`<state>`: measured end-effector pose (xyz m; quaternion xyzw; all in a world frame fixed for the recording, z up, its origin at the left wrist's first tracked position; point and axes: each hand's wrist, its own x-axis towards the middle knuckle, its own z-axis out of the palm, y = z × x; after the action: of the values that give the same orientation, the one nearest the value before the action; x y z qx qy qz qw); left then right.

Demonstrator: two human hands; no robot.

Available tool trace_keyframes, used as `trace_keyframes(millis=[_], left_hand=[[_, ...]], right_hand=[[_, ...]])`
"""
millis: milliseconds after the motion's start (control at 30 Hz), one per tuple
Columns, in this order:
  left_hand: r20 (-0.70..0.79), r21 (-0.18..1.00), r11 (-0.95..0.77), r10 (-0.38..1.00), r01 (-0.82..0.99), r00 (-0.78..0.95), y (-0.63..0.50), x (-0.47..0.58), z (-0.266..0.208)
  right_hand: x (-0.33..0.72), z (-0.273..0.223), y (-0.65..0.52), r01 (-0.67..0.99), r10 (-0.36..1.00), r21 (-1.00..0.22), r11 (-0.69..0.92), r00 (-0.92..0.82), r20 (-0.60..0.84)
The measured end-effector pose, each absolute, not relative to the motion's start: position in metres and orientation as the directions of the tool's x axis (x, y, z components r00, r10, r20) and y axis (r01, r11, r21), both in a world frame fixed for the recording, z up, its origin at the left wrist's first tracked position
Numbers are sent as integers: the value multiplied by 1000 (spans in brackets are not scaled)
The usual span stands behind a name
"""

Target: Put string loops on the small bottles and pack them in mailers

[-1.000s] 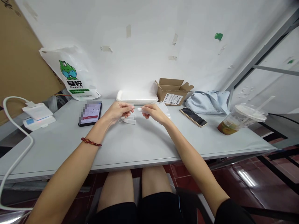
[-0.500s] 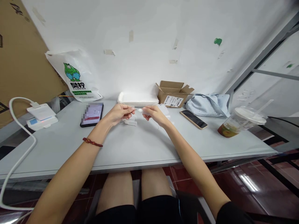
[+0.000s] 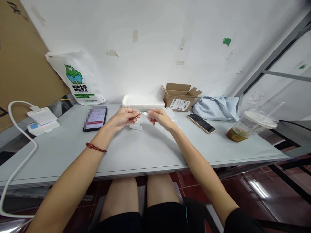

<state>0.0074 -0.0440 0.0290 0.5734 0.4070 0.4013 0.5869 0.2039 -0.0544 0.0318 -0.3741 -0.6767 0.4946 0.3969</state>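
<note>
My left hand (image 3: 124,117) and my right hand (image 3: 159,117) meet above the middle of the grey table (image 3: 145,152). My right hand pinches a small white rounded piece (image 3: 145,114). From its tip a thin strand, perhaps thread or wire, runs to my left fingertips, which are pressed together on it. Below my left fingers a small white translucent oblong piece (image 3: 136,127) lies on the table, beside a fine cord. Partly hidden behind my right hand is a clear plastic packet (image 3: 171,114).
Along the wall stand a stack of white trays (image 3: 143,102), an open cardboard box (image 3: 179,98) and a pale blue cloth bag (image 3: 216,108). Phones lie at left (image 3: 97,119) and right (image 3: 201,123). A drink cup (image 3: 247,126) leans at right; a white corded device (image 3: 43,119) sits at left.
Both hands keep nearly the same pose and grip. The view has shifted very slightly, and little else differs.
</note>
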Motion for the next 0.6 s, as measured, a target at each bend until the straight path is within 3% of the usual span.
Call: trace_keyframes(millis=[600], left_hand=[[-13,998,34,942,-55,336,-43,7,27]], right_hand=[[205,32,-55,147,889,-949,280,-412,199]])
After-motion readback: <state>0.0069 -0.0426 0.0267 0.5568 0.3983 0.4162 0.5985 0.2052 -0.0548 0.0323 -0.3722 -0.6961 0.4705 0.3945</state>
